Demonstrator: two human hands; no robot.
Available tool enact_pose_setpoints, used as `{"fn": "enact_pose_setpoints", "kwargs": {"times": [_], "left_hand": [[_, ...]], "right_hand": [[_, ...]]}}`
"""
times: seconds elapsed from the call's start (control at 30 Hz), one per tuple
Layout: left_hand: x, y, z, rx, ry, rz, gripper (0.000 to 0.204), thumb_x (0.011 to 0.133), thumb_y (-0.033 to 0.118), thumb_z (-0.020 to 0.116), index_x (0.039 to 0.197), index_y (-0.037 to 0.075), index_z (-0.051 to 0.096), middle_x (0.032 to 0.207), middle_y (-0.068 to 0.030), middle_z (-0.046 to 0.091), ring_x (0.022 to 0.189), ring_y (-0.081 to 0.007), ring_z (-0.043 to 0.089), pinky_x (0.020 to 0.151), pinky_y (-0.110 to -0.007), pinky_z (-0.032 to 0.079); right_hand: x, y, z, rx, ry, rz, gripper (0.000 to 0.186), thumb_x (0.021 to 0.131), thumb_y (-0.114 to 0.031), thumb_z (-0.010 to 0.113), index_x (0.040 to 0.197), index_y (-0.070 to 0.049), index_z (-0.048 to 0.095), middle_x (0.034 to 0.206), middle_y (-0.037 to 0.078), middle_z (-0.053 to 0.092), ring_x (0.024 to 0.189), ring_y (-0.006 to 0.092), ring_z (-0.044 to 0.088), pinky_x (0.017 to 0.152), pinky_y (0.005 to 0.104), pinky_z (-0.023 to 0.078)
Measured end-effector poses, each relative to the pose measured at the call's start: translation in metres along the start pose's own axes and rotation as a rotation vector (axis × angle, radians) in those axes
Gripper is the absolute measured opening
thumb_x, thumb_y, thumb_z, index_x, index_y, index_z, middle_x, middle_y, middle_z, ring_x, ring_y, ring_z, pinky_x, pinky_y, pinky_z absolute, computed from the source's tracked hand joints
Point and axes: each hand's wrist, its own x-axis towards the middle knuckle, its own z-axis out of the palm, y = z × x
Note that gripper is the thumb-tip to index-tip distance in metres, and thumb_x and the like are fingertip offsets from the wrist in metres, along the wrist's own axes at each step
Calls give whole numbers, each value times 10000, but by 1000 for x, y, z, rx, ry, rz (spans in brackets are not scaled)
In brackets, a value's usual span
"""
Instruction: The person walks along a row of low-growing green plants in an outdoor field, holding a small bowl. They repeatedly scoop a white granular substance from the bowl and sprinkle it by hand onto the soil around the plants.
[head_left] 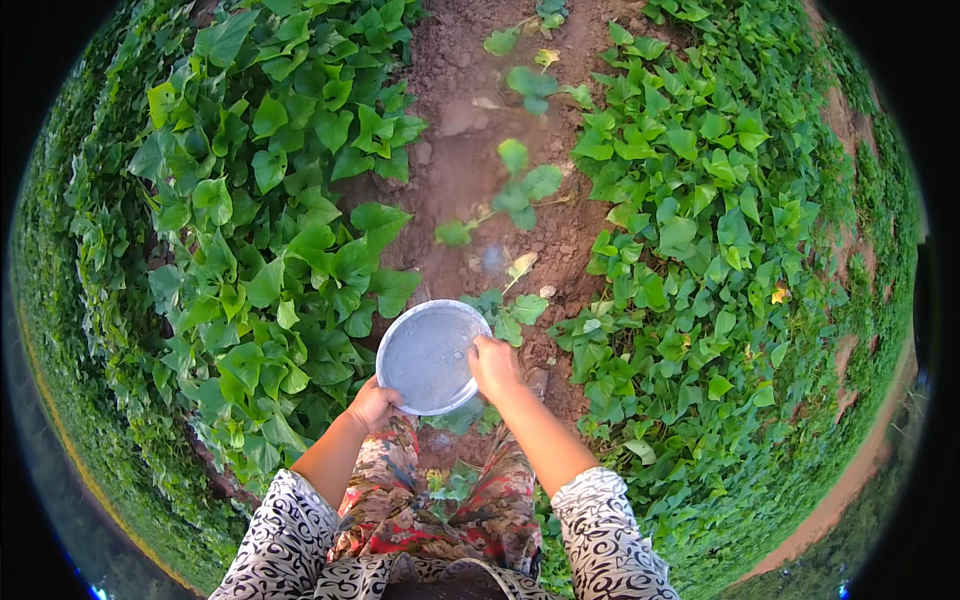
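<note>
A round, shallow basin (pixel 425 362) with a pale grey inside and a light rim is held in front of my legs, its opening facing up. My left hand (pixel 375 405) grips the rim at its lower left. At the right side of the basin my right hand (pixel 495 368) is closed, its curled fingers over the rim and inner edge. Whether those fingers clasp the rim or hold something small is hidden. A few pale bits show inside near these fingers. Just beyond the basin a small leafy plant (pixel 505 312) grows from the soil.
A strip of reddish-brown soil (pixel 455 150) runs ahead, with several young broad-leaved plants (pixel 522 190) spaced along it. Dense green vines (pixel 270 250) crowd the left side and more vines (pixel 700 220) the right. My legs in patterned trousers (pixel 385 490) stand over the strip.
</note>
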Motion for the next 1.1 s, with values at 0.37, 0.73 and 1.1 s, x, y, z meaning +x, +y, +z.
{"fn": "enact_pose_setpoints", "kwargs": {"times": [0.37,0.73,1.1], "left_hand": [[-8,36,20,-97,-45,93,556,693,-136,475,1228,10,436,1132,-157,559,1006,-343,593,812,-515,541],[26,77,1,-139,-21,164,715,663,-142,467,1336,81,376,1232,-162,503,1055,-356,556,773,-496,561],[-64,114,54,-130,-145,118,666,675,-140,456,1302,69,379,1182,-150,526,1009,-354,581,772,-499,564]], "right_hand": [[2,-64,14,258,5,14,286,744,-224,701,938,-16,673,851,211,662,837,359,648,754,397,506],[109,-74,-86,247,375,222,548,759,-249,713,1241,-55,539,1040,158,661,921,273,645,846,366,493],[3,-144,-85,71,37,271,393,758,-323,682,1000,-15,647,965,235,643,940,375,620,836,419,489]]}}
